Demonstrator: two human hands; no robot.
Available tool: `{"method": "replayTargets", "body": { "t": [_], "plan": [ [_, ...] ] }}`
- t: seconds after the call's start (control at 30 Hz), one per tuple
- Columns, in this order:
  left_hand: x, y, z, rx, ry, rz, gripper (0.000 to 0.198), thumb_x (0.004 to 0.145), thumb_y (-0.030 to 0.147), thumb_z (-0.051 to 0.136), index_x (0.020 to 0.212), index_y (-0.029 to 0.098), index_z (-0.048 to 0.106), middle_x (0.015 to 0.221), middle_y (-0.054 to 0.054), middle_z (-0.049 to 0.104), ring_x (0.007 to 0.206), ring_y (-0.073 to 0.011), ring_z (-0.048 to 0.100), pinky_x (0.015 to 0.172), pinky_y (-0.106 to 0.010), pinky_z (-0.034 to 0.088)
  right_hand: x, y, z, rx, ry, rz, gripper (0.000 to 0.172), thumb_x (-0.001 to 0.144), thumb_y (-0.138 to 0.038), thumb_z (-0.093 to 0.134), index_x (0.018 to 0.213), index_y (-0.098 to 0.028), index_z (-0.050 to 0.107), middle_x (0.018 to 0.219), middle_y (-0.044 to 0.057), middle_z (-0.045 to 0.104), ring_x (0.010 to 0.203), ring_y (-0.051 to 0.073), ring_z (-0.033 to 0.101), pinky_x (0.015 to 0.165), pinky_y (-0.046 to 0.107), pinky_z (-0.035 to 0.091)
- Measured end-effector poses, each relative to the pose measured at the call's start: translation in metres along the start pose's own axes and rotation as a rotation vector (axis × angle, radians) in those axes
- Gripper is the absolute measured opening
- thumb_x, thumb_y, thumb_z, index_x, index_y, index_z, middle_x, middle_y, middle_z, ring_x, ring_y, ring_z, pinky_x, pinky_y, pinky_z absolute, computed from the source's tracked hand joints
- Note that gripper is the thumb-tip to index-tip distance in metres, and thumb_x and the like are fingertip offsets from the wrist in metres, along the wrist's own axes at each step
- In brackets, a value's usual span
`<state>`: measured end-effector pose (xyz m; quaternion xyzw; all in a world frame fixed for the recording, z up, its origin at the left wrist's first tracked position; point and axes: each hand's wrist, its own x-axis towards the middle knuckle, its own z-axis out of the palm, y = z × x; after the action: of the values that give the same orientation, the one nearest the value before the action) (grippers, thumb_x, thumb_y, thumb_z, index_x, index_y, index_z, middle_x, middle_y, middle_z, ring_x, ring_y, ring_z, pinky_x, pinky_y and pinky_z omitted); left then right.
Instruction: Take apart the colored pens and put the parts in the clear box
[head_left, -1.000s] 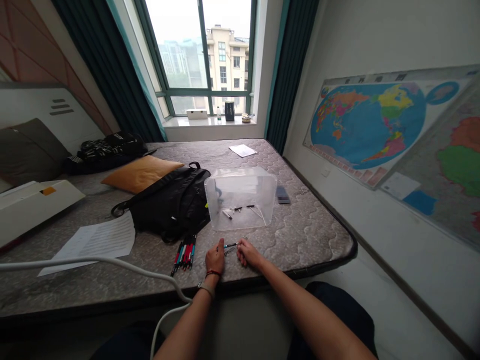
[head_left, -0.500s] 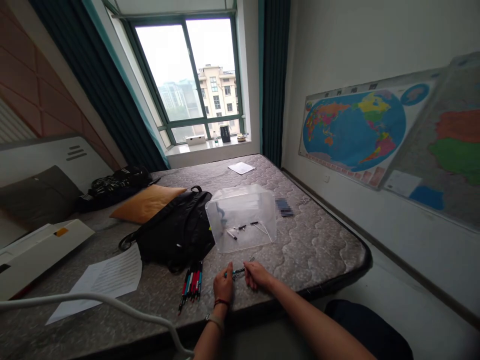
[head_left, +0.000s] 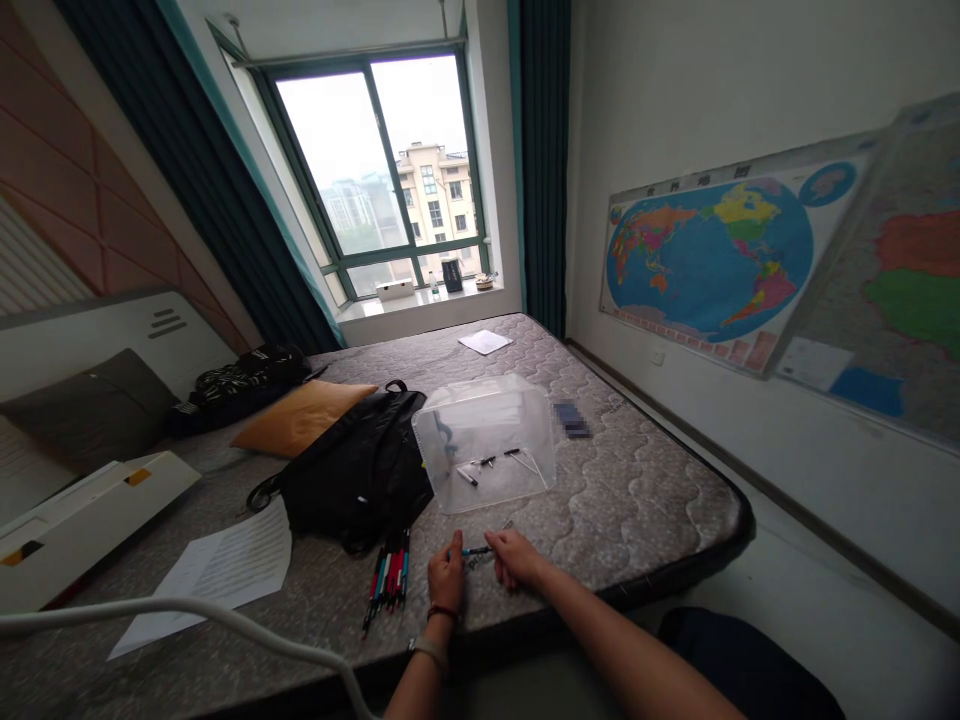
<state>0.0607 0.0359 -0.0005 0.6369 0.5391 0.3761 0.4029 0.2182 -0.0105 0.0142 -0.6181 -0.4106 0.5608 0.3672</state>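
Observation:
Near the front edge of the mattress, my left hand [head_left: 446, 572] is closed around one end of a slim dark and teal pen [head_left: 474, 551]. My right hand [head_left: 514, 558] pinches the pen's other end, so it lies level between both hands. To the left of my left hand, a bunch of red, teal and black pens [head_left: 388, 575] rests on the mattress. Beyond my hands a clear plastic box [head_left: 491, 495] lies on its side, its opening towards me. Several pens [head_left: 487, 461] lie scattered inside it.
A black backpack [head_left: 360, 470] lies left of the box, with an orange cushion [head_left: 304, 415] behind it. Printed sheets [head_left: 217, 560] and a white cable [head_left: 217, 612] are at the left. A blurred dark flat object [head_left: 572, 420] sits right of the box on the mattress [head_left: 645, 500].
The whole view has shifted slightly, with things appearing a little lower. Both hands stay on the pen in nearly the same pose.

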Motion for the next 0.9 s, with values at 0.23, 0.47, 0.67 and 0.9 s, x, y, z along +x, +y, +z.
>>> {"method": "replayTargets", "body": {
  "t": [0.23,0.47,0.67,0.9],
  "plan": [
    [0.002,-0.001,-0.003,-0.060,-0.021,-0.042,0.054,0.087,0.065,0.041,0.051,0.025,0.042,0.051,0.000,0.041,0.053,-0.0157,0.036,0.053,-0.030,0.030,-0.004,-0.011,-0.005,-0.019,-0.198,0.069,0.053,0.101,-0.041,0.024,0.062,-0.017,0.050,0.047,0.002,0.060,0.027,0.010,0.044,0.032,0.020,0.031],
    [0.001,0.000,-0.001,-0.024,-0.021,-0.028,0.055,0.088,0.065,0.038,0.051,0.024,0.042,0.050,0.001,0.040,0.052,-0.0154,0.038,0.052,-0.029,0.031,-0.004,-0.006,-0.008,0.129,-0.151,0.044,0.040,0.097,-0.038,0.039,0.065,-0.017,0.050,0.048,-0.003,0.054,0.034,0.009,0.049,0.036,0.018,0.033],
    [0.001,0.004,-0.001,-0.006,-0.046,-0.013,0.057,0.086,0.068,0.039,0.048,0.024,0.041,0.049,0.000,0.042,0.052,-0.0165,0.039,0.053,-0.030,0.033,-0.005,-0.003,-0.006,0.168,-0.087,-0.003,0.037,0.095,-0.040,0.040,0.069,-0.017,0.050,0.051,-0.004,0.053,0.036,0.008,0.048,0.038,0.019,0.033],
    [0.005,0.006,-0.001,0.011,-0.047,-0.037,0.059,0.085,0.069,0.040,0.046,0.024,0.044,0.047,-0.001,0.045,0.052,-0.0168,0.042,0.054,-0.030,0.033,-0.003,0.001,-0.006,0.148,-0.065,-0.033,0.032,0.096,-0.038,0.038,0.074,-0.018,0.049,0.053,-0.004,0.054,0.037,0.008,0.049,0.038,0.019,0.033]
  ]
}}
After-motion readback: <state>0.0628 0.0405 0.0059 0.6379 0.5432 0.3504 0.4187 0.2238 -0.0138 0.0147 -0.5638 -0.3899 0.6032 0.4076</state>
